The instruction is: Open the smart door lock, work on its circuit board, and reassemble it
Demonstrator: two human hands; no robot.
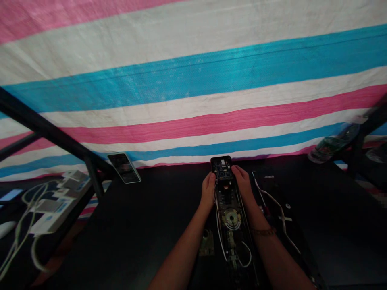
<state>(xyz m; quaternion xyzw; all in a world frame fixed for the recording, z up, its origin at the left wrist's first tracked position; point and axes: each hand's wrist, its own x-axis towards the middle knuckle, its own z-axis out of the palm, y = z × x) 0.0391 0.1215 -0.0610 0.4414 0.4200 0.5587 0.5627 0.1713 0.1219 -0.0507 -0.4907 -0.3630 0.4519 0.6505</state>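
A long black electronic device housing (231, 219), opened up, stretches from the table's far part toward me. Its upper end carries a circuit board (223, 168), with a round metallic part and white wires lower down. My left hand (208, 189) grips the left edge near the board, fingers curled underneath. On the opposite edge my right hand (242, 181) holds on, its thumb along the rim. The fingers under the housing are hidden. Beside my left forearm lies a small metallic plate (207, 243).
A second long dark part (287, 237) with a white cable lies right of my arm. A phone (124, 168) leans at the back left against a striped sheet (193, 96). A plastic bottle (334, 141) stands tilted at back right. White boxes (62, 201) and cables lie left, past a black frame bar.
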